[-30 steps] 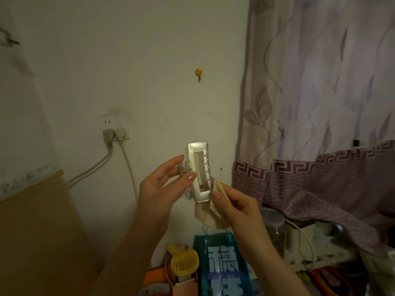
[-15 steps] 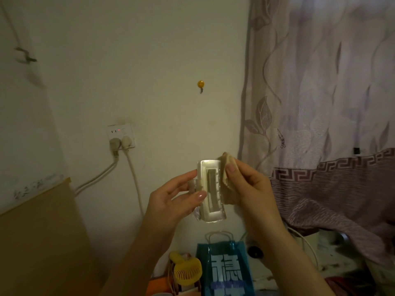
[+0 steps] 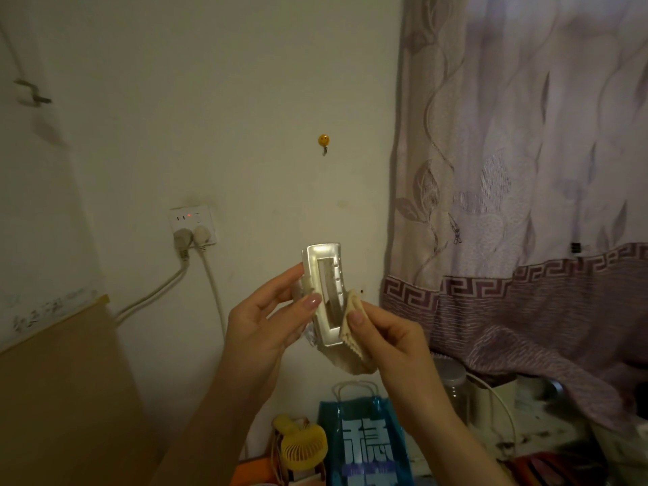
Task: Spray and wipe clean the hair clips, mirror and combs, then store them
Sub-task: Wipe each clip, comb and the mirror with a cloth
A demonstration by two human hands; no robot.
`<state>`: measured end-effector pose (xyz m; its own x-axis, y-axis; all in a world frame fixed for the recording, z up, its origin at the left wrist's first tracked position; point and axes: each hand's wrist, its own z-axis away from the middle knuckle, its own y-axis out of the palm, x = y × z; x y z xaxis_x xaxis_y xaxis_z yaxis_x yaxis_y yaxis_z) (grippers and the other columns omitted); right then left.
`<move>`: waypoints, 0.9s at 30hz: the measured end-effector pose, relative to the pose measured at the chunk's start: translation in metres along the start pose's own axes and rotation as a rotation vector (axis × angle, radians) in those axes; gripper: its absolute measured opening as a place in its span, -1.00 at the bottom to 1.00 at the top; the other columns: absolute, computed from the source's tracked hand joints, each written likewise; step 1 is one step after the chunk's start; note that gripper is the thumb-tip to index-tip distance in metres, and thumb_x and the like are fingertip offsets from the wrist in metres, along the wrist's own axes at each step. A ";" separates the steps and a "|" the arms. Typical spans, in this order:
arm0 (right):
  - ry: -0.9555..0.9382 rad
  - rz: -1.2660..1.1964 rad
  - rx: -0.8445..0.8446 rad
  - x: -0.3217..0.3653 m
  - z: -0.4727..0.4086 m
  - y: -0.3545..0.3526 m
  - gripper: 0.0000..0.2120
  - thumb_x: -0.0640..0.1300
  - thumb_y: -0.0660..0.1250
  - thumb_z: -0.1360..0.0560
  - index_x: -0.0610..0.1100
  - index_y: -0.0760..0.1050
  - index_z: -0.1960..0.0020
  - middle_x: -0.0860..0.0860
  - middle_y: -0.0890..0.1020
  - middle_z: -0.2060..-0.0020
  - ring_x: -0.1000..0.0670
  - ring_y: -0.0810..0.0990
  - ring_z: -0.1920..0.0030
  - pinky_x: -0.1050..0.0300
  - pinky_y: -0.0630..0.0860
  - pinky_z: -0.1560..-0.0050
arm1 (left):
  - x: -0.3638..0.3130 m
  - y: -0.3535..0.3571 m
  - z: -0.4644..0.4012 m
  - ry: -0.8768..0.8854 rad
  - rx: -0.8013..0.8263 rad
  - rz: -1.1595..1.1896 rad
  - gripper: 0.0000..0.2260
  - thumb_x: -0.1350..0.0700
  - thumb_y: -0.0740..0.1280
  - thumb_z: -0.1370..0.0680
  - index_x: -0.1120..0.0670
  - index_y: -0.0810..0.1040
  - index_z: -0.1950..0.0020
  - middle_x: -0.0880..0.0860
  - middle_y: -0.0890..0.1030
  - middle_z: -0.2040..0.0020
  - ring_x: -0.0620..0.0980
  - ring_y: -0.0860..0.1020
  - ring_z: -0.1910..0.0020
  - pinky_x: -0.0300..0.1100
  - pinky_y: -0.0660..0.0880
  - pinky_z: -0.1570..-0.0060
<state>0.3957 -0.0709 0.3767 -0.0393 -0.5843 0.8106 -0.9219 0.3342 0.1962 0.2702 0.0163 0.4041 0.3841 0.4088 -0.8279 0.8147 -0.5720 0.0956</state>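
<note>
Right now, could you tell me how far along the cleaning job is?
Mid-wipe: the left hand holds a pearly hair clip upright while the right hand presses a beige cloth against its lower edge. No mirror, combs or spray bottle are in view, so those and storing appear left.

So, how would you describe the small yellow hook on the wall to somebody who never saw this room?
Start at the cream wall left of the purple curtain. Look above the wall socket and a little to its right. The hook is the one round yellow smiley face there, with bare wall all around it.
</note>
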 end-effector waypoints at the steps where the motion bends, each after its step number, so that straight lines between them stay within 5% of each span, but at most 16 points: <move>1: 0.008 -0.002 0.001 -0.001 0.001 0.000 -0.76 -0.05 0.26 -0.42 -0.02 0.64 0.00 -0.05 0.71 0.13 -0.02 0.68 0.12 0.20 0.60 0.22 | 0.000 -0.001 -0.001 0.001 -0.010 0.001 -0.60 0.07 0.51 -0.33 -0.10 0.59 -0.14 0.03 0.65 -0.12 0.04 0.59 -0.16 -0.02 0.55 -0.09; 7: 0.031 0.060 0.005 -0.007 0.005 -0.005 -0.78 0.03 0.27 -0.41 0.04 0.68 0.14 -0.17 0.66 0.21 -0.17 0.66 0.18 0.11 0.62 0.26 | 0.001 -0.004 -0.004 -0.020 -0.052 0.051 -0.50 0.05 0.44 -0.25 -0.01 0.58 -0.19 0.08 0.65 -0.10 0.01 0.63 -0.08 -0.22 0.58 0.09; 13: -0.058 -0.002 -0.143 0.004 -0.015 -0.012 -0.78 -0.02 0.26 -0.47 0.04 0.66 -0.01 -0.06 0.69 0.11 -0.05 0.66 0.08 0.07 0.62 0.13 | 0.007 -0.002 0.004 -0.087 0.054 -0.046 -0.61 0.08 0.48 -0.34 -0.09 0.61 -0.16 0.05 0.65 -0.06 0.05 0.62 -0.10 -0.04 0.57 -0.02; 17: -0.099 0.020 -0.105 0.007 -0.018 -0.004 -0.68 -0.05 0.26 -0.46 -0.10 0.60 -0.16 -0.15 0.68 0.13 -0.04 0.66 0.13 0.15 0.61 0.16 | 0.010 0.008 0.007 -0.061 0.065 -0.031 -0.71 0.09 0.51 -0.35 -0.16 0.66 -0.03 0.00 0.67 0.00 0.00 0.64 -0.04 -0.15 0.60 0.09; 22: -0.074 0.048 -0.036 -0.006 -0.009 -0.003 -0.69 -0.04 0.24 -0.44 -0.06 0.60 -0.12 0.03 0.70 0.21 0.13 0.64 0.21 0.30 0.53 0.24 | 0.007 0.008 0.003 -0.028 -0.019 0.040 -0.67 0.11 0.42 -0.28 -0.13 0.65 -0.02 0.02 0.67 0.01 0.00 0.64 -0.03 -0.24 0.58 0.14; 27: -0.033 0.086 -0.016 -0.017 -0.001 -0.006 -0.61 -0.04 0.27 -0.42 -0.09 0.55 -0.21 0.02 0.69 -0.02 0.04 0.65 -0.03 0.17 0.60 0.01 | 0.009 0.004 0.000 -0.018 -0.076 0.044 -0.59 0.09 0.43 -0.26 -0.10 0.60 -0.11 0.05 0.66 -0.05 0.01 0.64 -0.05 -0.19 0.59 0.09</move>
<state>0.4020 -0.0624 0.3620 -0.1311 -0.5770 0.8061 -0.9081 0.3961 0.1358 0.2766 0.0180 0.3968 0.4134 0.3713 -0.8314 0.8278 -0.5336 0.1733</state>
